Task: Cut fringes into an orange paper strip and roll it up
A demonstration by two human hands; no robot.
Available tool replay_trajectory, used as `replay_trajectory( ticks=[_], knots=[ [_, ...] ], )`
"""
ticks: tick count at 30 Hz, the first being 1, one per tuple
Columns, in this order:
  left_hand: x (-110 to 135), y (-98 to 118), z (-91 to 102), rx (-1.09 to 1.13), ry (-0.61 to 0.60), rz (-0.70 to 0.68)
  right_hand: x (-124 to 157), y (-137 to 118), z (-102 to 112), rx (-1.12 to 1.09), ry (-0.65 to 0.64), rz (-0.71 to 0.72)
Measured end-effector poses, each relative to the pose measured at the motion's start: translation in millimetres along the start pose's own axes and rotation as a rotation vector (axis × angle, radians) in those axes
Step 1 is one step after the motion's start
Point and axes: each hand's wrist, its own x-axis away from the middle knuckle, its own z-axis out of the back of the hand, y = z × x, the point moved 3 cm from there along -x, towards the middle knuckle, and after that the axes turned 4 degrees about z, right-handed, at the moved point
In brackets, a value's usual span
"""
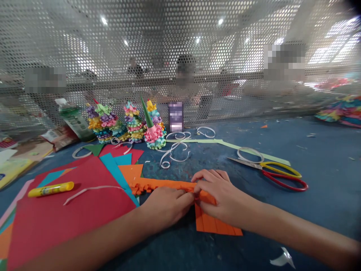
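A long orange paper strip (166,183) lies across the middle of the blue table, its left part cut and curled into small loops. The strip's right part (217,222) has uncurled flaps that hang toward me. My left hand (167,205) is closed on the strip's lower edge, fingertips partly hidden. From the right, my right hand (221,194) meets it there, with its fingers bent around the paper. Both hands' fingertips nearly touch at the strip. Scissors (278,175) with yellow and red handles lie open, right of my right hand.
Coloured paper sheets (81,195) are stacked at left, with a yellow glue stick (50,189) on top. Small fringed paper cones (153,133), a leaning bottle (77,122) and a phone (176,116) stand before a perforated metal screen (158,45). White strips (176,150) lie curled; people are beyond.
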Motion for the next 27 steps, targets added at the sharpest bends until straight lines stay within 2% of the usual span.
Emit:
replay_trajectory(
  ticks=[8, 17, 27],
  knots=[
    [-0.4, 0.9, 0.0, -0.008, 0.023, 0.021, -4.1, 2.9, -4.2, -0.044, -0.013, -0.009],
    [-1.2, 0.4, 1.0, -0.009, -0.041, 0.002, -2.1, 1.6, -5.2, -0.064, -0.022, -0.026],
    [-2.6, 1.3, 1.3, 0.012, -0.016, 0.122, -1.6, 1.4, -1.3, -0.016, -0.021, -0.011]
  ],
)
